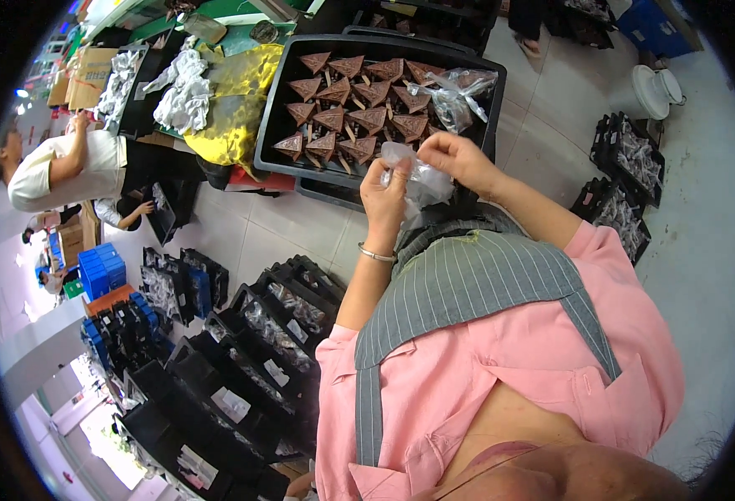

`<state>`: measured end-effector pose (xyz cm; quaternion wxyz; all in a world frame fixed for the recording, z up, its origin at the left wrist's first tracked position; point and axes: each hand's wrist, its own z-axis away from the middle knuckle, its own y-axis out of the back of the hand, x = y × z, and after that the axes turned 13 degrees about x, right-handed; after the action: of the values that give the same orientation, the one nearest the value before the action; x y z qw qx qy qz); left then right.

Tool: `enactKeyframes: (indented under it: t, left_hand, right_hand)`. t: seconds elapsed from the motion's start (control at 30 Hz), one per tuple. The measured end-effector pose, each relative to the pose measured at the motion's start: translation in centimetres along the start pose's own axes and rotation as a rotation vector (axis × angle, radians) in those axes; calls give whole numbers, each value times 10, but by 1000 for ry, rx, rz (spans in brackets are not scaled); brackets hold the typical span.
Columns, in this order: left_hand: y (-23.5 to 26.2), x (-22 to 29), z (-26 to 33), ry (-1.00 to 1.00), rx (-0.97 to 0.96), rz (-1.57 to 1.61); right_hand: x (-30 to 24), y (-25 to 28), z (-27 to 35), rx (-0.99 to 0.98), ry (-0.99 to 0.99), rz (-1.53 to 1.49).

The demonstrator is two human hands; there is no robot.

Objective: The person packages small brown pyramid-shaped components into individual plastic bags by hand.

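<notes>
A crumpled clear plastic bag (425, 185) is between my hands at the near edge of a black tray (266, 125). My left hand (386, 194) is closed on the bag, thumb against fingers. At the bag's upper right edge my right hand (461, 160) is curled, its fingertips pinched against the plastic. Rows of brown, fan-shaped pieces (329, 118) on short light sticks lie in the tray. Clear bagged pieces (453, 107) rest in its right end, just beyond my right hand.
A yellow cloth (225, 138) and white gloves (185, 83) lie left of the tray. Stacked black crates (250, 334) of bagged goods stand lower left. More crates (626, 167) and a white stool (653, 92) are at right. A person (67, 167) works at far left.
</notes>
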<state>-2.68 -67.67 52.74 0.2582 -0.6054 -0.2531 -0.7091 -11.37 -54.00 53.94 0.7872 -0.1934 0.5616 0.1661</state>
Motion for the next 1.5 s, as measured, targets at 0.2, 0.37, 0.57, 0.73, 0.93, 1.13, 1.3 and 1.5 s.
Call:
enactKeyframes:
  t: [0.2,0.37,0.57,0.73,0.93,1.13,1.3,1.5]
  left_hand:
    - [6,-11,-6,118,45,317]
    - [33,-13,-16,332,155,522]
    - [74,-34,-16,243,97,908]
    - [62,-10,-10,79,-13,314]
    - [5,-5,5,-286,-164,31]
    - [51,0,-1,385,248,728]
    - [136,-27,-18,146,-141,458]
    - [90,8,-4,-51,-164,-424]
  right_hand:
    - [3,-3,-3,-60,-146,-163]
    - [8,17,-9,0,-227,-730]
    - [5,31,-12,109,-277,-733]
    - [10,20,-10,-52,-206,-485]
    - [13,-8,-3,-138,-265,-525]
    - [8,27,-9,148,-298,-930]
    - [23,78,-28,191,-89,-985]
    - [-24,51,-20,96,-152,-392]
